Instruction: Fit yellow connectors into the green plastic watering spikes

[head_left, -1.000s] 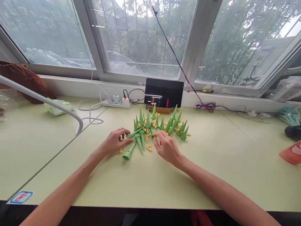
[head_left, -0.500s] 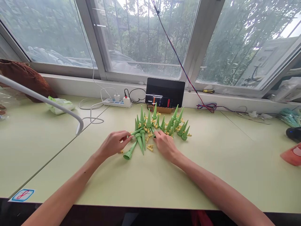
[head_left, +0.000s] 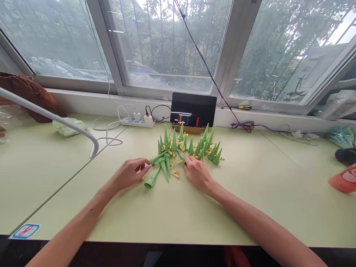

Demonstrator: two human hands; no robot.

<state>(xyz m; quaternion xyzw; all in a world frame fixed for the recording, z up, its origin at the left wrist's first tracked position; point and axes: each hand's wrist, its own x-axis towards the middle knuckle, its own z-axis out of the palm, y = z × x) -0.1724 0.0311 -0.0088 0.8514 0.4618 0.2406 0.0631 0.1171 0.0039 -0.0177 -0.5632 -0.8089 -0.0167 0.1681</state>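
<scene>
Green plastic plant watering spikes [head_left: 174, 141] cluster mid-table, many standing points up, with small yellow valves [head_left: 175, 174] among them. My left hand [head_left: 132, 171] is at the cluster's left edge, its thumb and fingertips closed at the wide end of a lying spike [head_left: 157, 158]. The exact contact there is small and partly hidden. On the right, my right hand [head_left: 197, 172] has its fingers curled over another green spike [head_left: 181, 156], whose tip points away to the upper left. Nearer me, a loose spike [head_left: 150, 182] lies with its hollow end toward me.
A tablet [head_left: 194, 107] leans behind the spikes, below the window. At the back left sits a power strip [head_left: 139, 121] with cables. A white lamp arm [head_left: 55, 116] crosses the left side. Bundled wires [head_left: 244, 126] and a red object [head_left: 343, 180] are on the right.
My left hand has drawn back slightly left, so more of the lying spike's wide end shows. My right hand stays at its spike. The view has shifted a little.
</scene>
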